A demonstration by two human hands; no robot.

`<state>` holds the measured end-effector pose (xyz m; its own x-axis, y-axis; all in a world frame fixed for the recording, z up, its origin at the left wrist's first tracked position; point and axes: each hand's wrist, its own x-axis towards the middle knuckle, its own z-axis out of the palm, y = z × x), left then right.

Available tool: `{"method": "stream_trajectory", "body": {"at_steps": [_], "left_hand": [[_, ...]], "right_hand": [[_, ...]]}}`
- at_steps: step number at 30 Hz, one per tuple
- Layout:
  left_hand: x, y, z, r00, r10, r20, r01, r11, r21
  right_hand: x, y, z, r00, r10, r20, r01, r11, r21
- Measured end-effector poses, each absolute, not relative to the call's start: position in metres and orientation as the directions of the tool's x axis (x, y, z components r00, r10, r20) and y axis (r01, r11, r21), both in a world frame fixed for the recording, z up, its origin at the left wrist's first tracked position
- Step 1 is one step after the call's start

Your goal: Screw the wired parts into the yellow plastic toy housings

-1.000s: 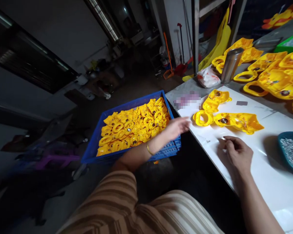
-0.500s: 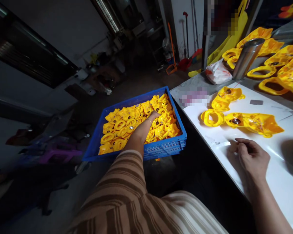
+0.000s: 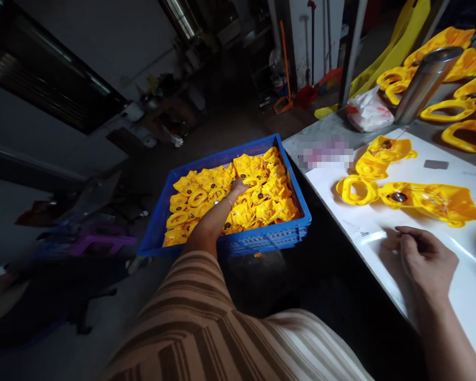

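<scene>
Parts (image 3: 264, 211), yellow, around left grip (image 3: 238, 187), inside blue crate (image 3: 264, 239)

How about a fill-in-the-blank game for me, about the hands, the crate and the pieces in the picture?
1. The left hand is in the crate, among pieces whose colour is ____.
2. The outside of that crate is coloured ____.
3. The right hand is over a sheet whose colour is ____.
4. The pattern on the sleeve is made of ____.

Missing words, in order: yellow; blue; white; stripes.
</scene>
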<state>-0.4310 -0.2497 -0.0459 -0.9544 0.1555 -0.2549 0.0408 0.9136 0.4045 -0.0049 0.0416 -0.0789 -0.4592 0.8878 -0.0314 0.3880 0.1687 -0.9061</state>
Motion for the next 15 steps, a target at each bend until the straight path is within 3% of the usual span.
{"method": "stream_trajectory", "body": {"at_steps": [7, 15], "left_hand": [[-0.409, -0.231, -0.047, -0.977, 0.023, -0.211, -0.05, 0.94, 0.338], [-0.404, -0.224, 0.005, -0.987, 0.162, -0.005, 0.134, 0.832, 0.538]], "right_hand": [[-0.006, 0.044, -0.086, -0.45, 0.893, -0.018, 0.362, 0.164, -0.918], [-0.009, 0.048, -0.094, -0.497, 0.867, 0.027, 0.314, 0.209, -0.926]]}}
